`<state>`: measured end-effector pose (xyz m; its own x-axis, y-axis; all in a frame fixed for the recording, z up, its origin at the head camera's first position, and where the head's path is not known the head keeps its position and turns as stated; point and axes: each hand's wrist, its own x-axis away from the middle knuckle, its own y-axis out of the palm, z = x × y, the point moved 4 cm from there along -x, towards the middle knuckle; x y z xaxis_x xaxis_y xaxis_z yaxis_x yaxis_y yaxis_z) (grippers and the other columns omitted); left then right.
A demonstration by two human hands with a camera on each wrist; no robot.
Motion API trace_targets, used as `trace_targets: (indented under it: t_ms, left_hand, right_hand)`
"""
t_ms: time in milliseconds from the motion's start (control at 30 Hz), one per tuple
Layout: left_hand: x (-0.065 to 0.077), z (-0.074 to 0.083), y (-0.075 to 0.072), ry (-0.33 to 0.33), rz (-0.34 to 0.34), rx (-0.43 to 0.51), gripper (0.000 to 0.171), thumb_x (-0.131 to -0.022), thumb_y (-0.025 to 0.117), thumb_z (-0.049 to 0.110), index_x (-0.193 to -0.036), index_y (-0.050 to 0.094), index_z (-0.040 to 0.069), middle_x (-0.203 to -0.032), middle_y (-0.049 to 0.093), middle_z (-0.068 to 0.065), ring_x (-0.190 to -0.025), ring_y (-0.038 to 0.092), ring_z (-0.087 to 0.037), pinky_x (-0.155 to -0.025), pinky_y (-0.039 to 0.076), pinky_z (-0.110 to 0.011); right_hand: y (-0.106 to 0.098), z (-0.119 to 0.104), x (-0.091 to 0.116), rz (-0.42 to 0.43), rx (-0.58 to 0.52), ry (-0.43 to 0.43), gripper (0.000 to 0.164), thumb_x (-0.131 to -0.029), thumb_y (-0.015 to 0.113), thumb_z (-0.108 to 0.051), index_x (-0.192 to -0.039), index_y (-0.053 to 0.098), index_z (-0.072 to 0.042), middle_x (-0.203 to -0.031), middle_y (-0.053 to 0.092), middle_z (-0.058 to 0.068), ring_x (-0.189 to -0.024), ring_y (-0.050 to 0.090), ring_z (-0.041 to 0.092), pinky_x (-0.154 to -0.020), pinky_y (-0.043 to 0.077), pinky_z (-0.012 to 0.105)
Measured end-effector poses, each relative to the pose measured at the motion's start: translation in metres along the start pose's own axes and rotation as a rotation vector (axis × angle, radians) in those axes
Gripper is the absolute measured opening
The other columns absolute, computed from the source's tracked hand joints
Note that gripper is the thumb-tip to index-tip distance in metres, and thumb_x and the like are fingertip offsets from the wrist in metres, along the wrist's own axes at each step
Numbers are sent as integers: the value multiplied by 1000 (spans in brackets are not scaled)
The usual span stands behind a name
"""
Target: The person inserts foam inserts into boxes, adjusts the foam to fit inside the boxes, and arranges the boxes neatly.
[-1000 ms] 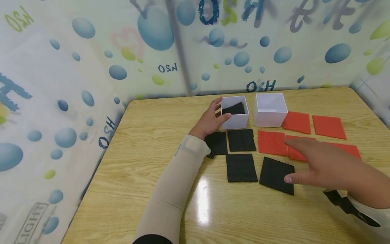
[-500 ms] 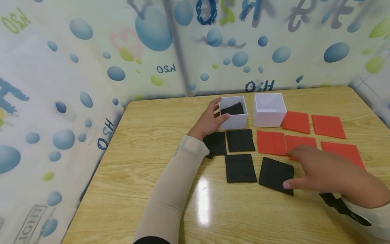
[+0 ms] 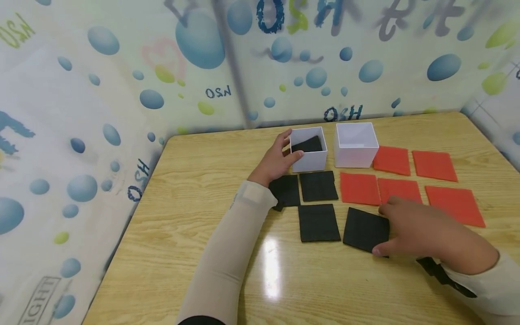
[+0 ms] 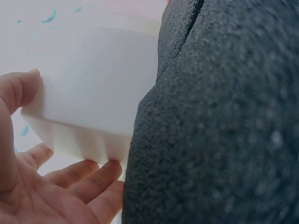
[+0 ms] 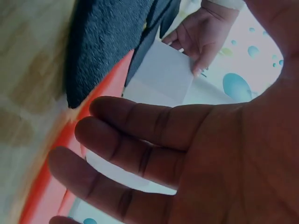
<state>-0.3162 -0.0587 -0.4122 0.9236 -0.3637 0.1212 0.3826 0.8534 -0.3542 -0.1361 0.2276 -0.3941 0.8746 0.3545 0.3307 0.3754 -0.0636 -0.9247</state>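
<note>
My left hand (image 3: 273, 159) holds the left white box (image 3: 309, 161) at its near left corner, thumb on the front wall and fingers along the side. Inside that box leans a black square piece (image 3: 308, 144). In the left wrist view, thumb and fingertips touch the white box (image 4: 93, 79). My right hand (image 3: 426, 230) reaches over the tilted black felt-like square (image 3: 363, 228), thumb at its near edge and fingers by its right corner. From the right wrist view, the right hand's fingers (image 5: 135, 158) are nearly straight and spread, beside the black square (image 5: 105, 46).
Three more black squares (image 3: 318, 222) lie on the wooden table (image 3: 162, 234) in front of the left box. A second white box (image 3: 355, 155) stands to its right. Several red squares (image 3: 455, 205) are spread to the right, one behind my right hand. A patterned wall covering (image 3: 284, 81) backs the table.
My right hand has come down and slightly left onto the tilted black square, its thumb now at the near edge. My left hand keeps its hold on the box.
</note>
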Motion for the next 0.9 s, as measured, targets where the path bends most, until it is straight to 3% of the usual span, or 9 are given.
trace_targets:
  t_ms: [400,900]
  left_hand:
    - [2,1,1,3,2,-3,84,-104,70,31,-169,17,32,-175,25,-7,-156,36,-35,-122,38,-52]
    - [0,-1,0,3,3,-10,85,-103,70,33,-169,17,33,-175,24,-6,-156,35,-35,-122,37,-53]
  right_hand:
    - [8,-5,-4,-45,-8,44,108,-58,92,-74,-124,63,7,-106,60,13,-84,61,23,-73,57,50]
    - [13,-12,-4,-41,23,35,114,-56,95,-70,-125,60,13,-109,60,20,-85,63,31,-75,58,53]
